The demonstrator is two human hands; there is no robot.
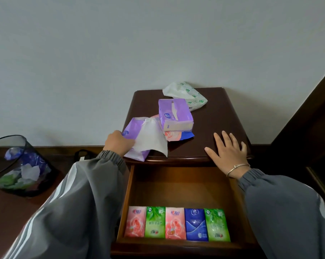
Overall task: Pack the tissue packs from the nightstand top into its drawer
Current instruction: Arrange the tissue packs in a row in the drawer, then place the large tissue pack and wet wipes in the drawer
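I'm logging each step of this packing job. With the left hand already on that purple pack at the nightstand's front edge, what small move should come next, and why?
Probably lift the purple pack clear of the top and bring it down into the open drawer. The left hand already has a grip on it, it overhangs the front edge, and the drawer's back part is bare behind the row of small packs. The right hand rests flat on the top.
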